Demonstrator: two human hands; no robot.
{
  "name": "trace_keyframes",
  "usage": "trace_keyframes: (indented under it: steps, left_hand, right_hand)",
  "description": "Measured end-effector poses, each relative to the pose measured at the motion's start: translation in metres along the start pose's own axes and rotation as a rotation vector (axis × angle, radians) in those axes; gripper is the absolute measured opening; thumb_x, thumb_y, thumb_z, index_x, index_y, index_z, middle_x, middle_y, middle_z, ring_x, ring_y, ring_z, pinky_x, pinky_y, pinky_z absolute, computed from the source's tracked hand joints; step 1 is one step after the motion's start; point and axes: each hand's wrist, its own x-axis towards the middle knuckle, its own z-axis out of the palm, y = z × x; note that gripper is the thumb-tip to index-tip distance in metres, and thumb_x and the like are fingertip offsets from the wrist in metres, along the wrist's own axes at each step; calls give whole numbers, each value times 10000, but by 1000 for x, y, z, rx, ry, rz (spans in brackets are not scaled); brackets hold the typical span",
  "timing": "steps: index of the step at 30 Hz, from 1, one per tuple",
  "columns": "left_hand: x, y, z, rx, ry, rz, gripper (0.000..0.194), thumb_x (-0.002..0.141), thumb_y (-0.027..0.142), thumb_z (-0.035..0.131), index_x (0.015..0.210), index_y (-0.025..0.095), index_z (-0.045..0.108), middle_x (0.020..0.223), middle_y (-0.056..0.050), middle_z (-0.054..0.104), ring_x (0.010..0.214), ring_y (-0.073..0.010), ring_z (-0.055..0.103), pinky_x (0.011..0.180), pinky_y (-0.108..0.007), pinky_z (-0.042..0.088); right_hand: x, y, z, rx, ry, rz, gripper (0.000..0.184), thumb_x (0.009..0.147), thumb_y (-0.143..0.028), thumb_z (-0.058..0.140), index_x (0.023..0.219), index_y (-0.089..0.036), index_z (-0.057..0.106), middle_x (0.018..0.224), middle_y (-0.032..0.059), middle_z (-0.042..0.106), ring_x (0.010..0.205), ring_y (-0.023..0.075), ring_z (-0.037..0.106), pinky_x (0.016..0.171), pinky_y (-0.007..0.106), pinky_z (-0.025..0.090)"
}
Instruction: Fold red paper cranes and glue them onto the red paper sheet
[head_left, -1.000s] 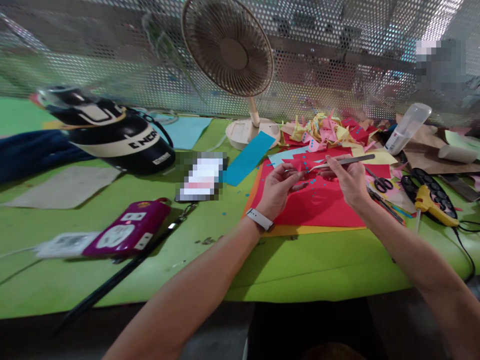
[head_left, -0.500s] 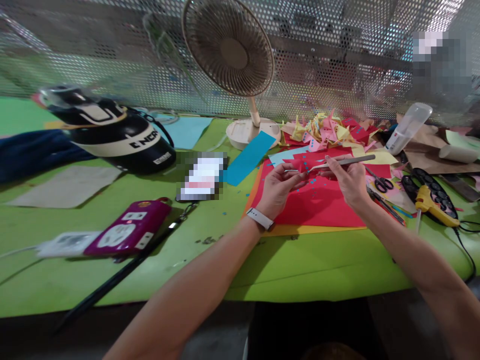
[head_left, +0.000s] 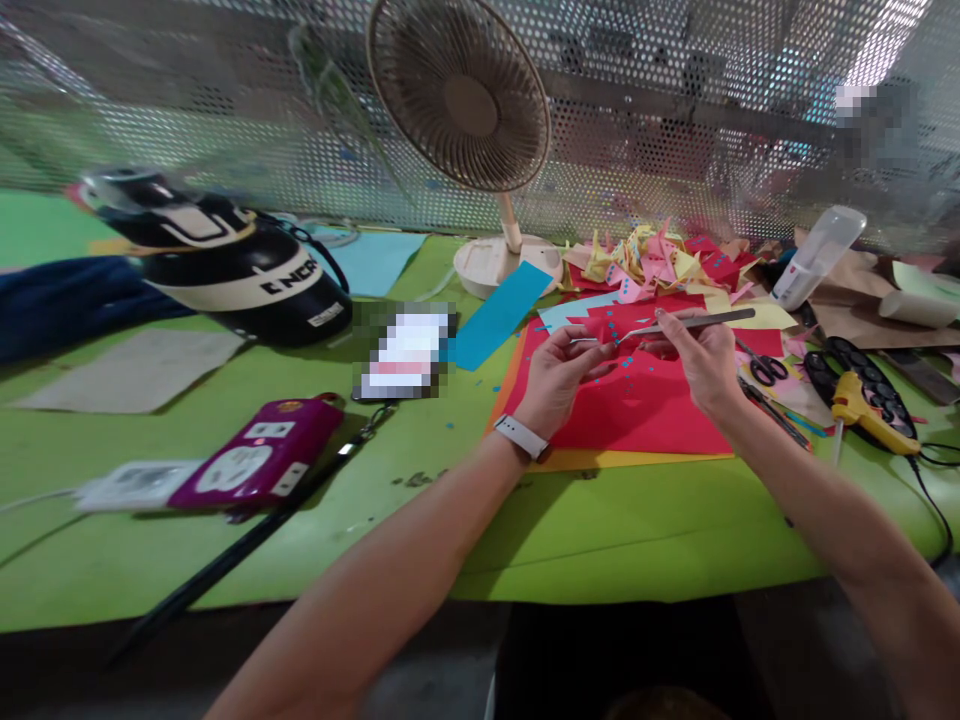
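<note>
My left hand [head_left: 559,370], a pale band on its wrist, pinches a small piece of red paper [head_left: 598,327] dotted with blue. Slim metal tweezers [head_left: 709,321] lie in the closed fingers of my right hand [head_left: 701,360]; their thin tip reaches the edge of the red piece by my left fingertips. Beneath both hands is a large red sheet [head_left: 645,425] scattered with tiny blue bits, on top of an orange sheet [head_left: 562,461]. A blue paper strip [head_left: 499,320] rests to the left of the hands.
Behind the sheets stand a fan [head_left: 469,105] and a heap of folded paper pieces [head_left: 660,255]. Scissors [head_left: 766,370], a yellow glue gun [head_left: 862,410] and a clear bottle [head_left: 821,255] are on the right. Leftward lie a phone [head_left: 405,350], a purple power strip [head_left: 259,455] and a black flask [head_left: 240,275].
My right hand and the tweezers have shifted very slightly to the right. My left hand keeps its pinch on the red piece of paper, almost unmoved.
</note>
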Motion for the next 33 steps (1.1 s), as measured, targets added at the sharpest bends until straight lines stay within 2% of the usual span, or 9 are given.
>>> trace_keyframes:
  steps: [9, 25, 33]
  left_hand:
    - [0, 0, 0, -16, -5, 0, 407, 598, 251, 908, 855, 206, 596, 752, 35, 694, 763, -168, 730, 716, -312, 612]
    - [0, 0, -1, 0, -17, 3, 400, 623, 312, 888, 886, 206, 606, 802, 7, 720, 787, -172, 732, 696, -286, 616]
    - [-1, 0, 0, -7, -32, 2, 355, 644, 282, 877, 868, 204, 614, 782, 10, 717, 782, -169, 727, 714, -297, 617]
  right_hand:
    - [1, 2, 0, 45, 0, -18, 364, 735, -544, 777, 775, -207, 645, 618, 1, 718, 559, 167, 719, 514, 250, 535]
    - [0, 1, -1, 10, 17, 22, 411, 737, -578, 759, 809, -194, 634, 645, 18, 727, 607, 188, 736, 510, 249, 536]
    - [-1, -1, 2, -1, 7, 41, 408, 739, -576, 753, 805, -189, 638, 663, 35, 737, 613, 188, 733, 504, 251, 528]
